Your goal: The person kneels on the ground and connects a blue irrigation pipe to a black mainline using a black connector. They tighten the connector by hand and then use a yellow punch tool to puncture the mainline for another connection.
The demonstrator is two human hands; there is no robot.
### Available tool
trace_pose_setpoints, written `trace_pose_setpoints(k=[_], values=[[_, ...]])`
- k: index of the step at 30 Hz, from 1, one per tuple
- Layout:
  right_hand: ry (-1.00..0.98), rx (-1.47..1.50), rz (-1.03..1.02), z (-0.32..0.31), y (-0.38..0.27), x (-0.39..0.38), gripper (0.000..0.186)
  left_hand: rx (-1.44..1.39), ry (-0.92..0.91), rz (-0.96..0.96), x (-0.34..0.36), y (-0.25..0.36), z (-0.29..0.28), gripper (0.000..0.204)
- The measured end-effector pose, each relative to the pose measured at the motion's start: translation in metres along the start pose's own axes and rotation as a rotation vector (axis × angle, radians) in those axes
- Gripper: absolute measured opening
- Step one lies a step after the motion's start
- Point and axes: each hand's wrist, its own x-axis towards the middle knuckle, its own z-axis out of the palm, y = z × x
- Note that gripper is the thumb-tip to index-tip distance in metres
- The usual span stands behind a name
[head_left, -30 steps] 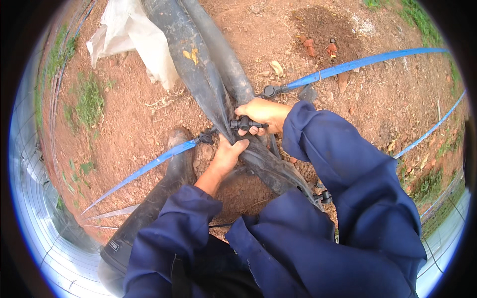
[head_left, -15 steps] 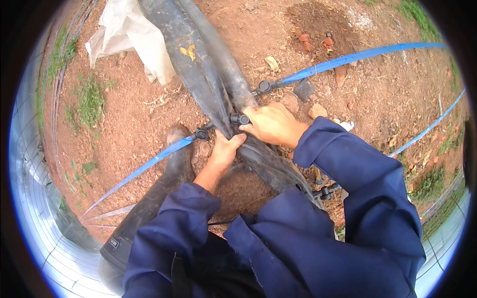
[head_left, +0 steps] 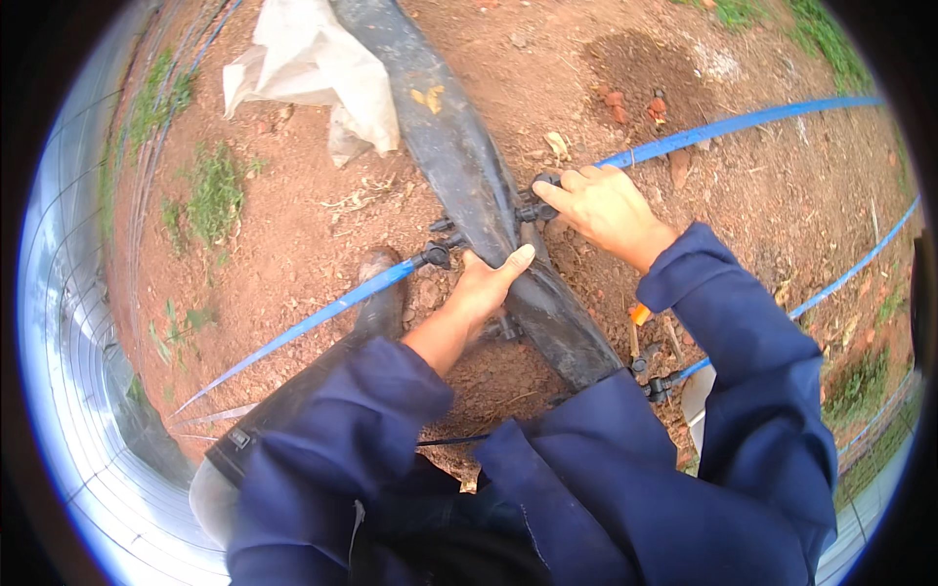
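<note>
A long strip of black plastic sheet (head_left: 449,137) runs from the far side down toward my body. My left hand (head_left: 482,290) grips its left edge, thumb lying over the top and fingers hidden at the side. My right hand (head_left: 611,212) is on the right of the strip, closed around a black drip tape connector (head_left: 547,184). A blue drip tape (head_left: 743,122) leads away from that connector to the right. Beside my left hand, another black connector (head_left: 436,256) joins a second blue drip tape (head_left: 313,314).
A torn white plastic sheet (head_left: 318,68) lies at the far left of the strip. My boot (head_left: 381,303) stands on the reddish soil. A third connector (head_left: 660,388) sits near my right sleeve. Grass tufts (head_left: 213,195) grow at the left, and red lumps (head_left: 618,105) lie farther off.
My right hand has moved right, off the middle of the black strip to the connector. The plastic now covers the black pipe that showed beside it. My left thumb has lifted outward.
</note>
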Motion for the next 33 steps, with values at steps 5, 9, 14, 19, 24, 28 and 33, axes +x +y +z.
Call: trace_pose_setpoints(k=[5,9,14,19,24,28,33], values=[[-0.072,0.224,0.182,0.017,-0.01,-0.008,0.046,1.423,-0.419,-0.154,-0.003,0.092,-0.077,0.065],[-0.107,0.852,0.64,0.019,-0.017,-0.007,0.063,1.552,-0.178,0.695,-0.003,0.152,-0.088,0.037],[-0.148,0.766,0.812,0.007,-0.031,0.005,0.044,1.741,-0.23,1.01,0.012,0.172,-0.045,0.037],[0.228,0.105,0.454,0.001,-0.065,-0.004,0.018,1.835,-0.402,0.921,0.048,0.154,-0.023,0.035],[0.215,0.108,0.602,0.007,-0.073,-0.009,0.024,1.822,-0.622,0.753,0.086,0.154,-0.013,0.026],[0.012,0.358,0.681,0.006,-0.062,-0.006,0.027,1.659,-0.666,0.656,0.101,0.156,-0.02,0.026],[-0.064,0.306,0.609,-0.004,-0.058,-0.002,0.039,1.411,-0.616,1.173,0.091,0.131,-0.052,0.013]])
